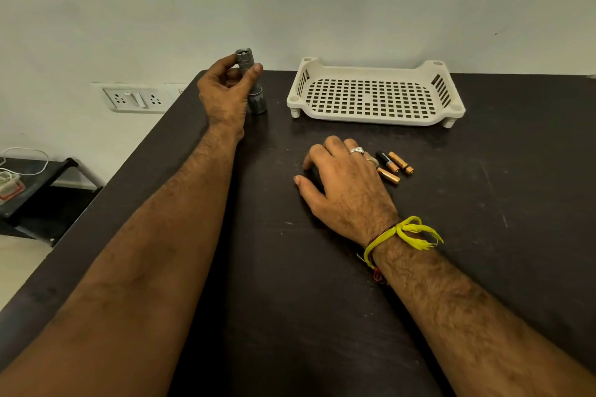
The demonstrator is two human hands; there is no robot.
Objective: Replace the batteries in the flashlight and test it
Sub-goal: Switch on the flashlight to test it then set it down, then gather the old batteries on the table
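A small silver flashlight (258, 101) stands upright on the dark table (483, 219) at the back left, its wide head down and its tail end up. My left hand (225, 90) is wrapped around its body, thumb and fingers near the top. My right hand (342, 184) rests palm down on the table in the middle, fingers spread and curved; whether something small lies under it I cannot tell. Three black-and-copper batteries (395, 166) lie loose on the table just right of my right hand's fingers.
A white perforated plastic tray (451, 113) stands at the back of the table against the wall. The table's left edge runs diagonally; beyond it are a wall socket panel (135, 98) and a low black shelf (48, 200) with cables.
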